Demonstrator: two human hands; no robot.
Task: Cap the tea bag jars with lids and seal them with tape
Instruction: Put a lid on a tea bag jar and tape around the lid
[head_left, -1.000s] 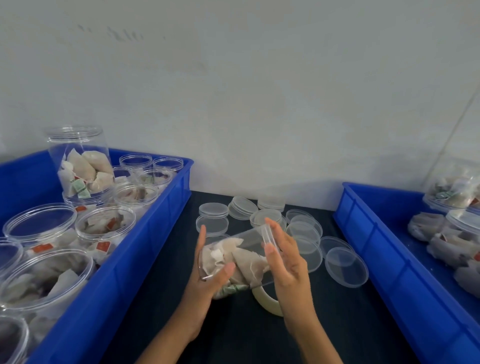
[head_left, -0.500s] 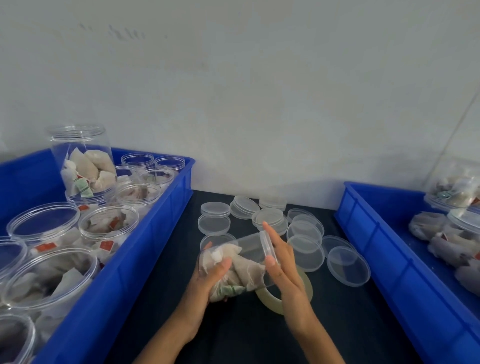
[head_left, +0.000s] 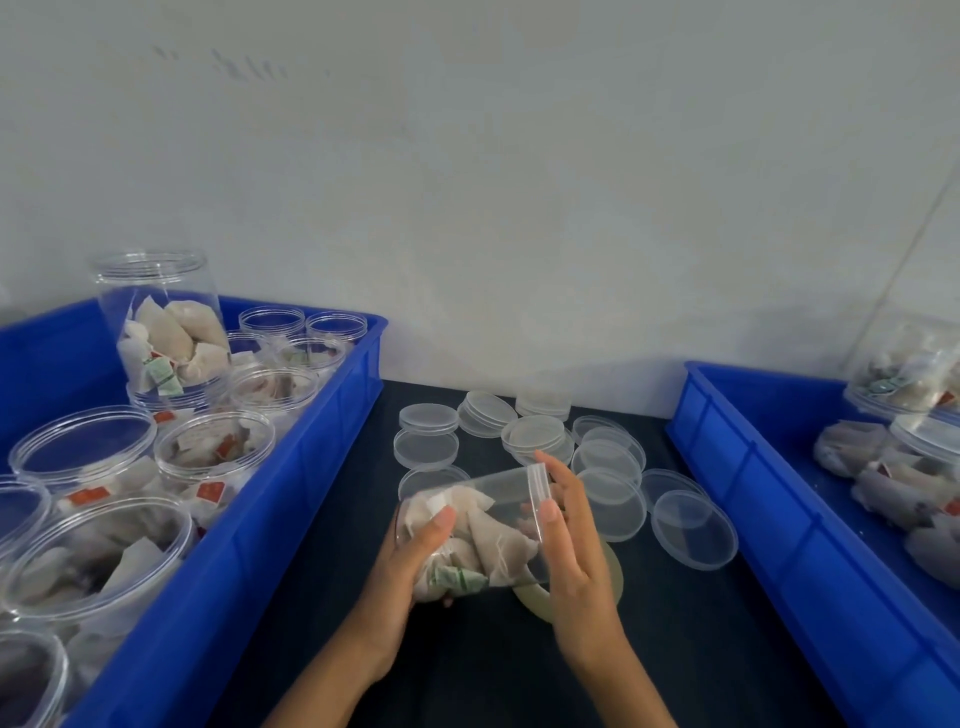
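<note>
A clear jar of tea bags (head_left: 485, 530) lies on its side above the black table, lid end pointing right. My left hand (head_left: 415, 558) grips its base end, thumb across the wall. My right hand (head_left: 574, 540) curls round the lid (head_left: 540, 496), thumb on its rim and fingers behind it. A roll of clear tape (head_left: 610, 582) lies on the table under my right hand, mostly hidden. Several loose clear lids (head_left: 608, 460) are spread on the table behind the jar.
A blue bin (head_left: 291, 499) on the left holds several open jars of tea bags, one tall jar (head_left: 161, 322) standing on others. A second blue bin (head_left: 769, 499) on the right holds capped jars lying down. A grey wall is close behind.
The jar and both hands have drifted slightly down and toward me. My right fingers have shifted round the lid rim. The tape roll has become more exposed under the right hand.
</note>
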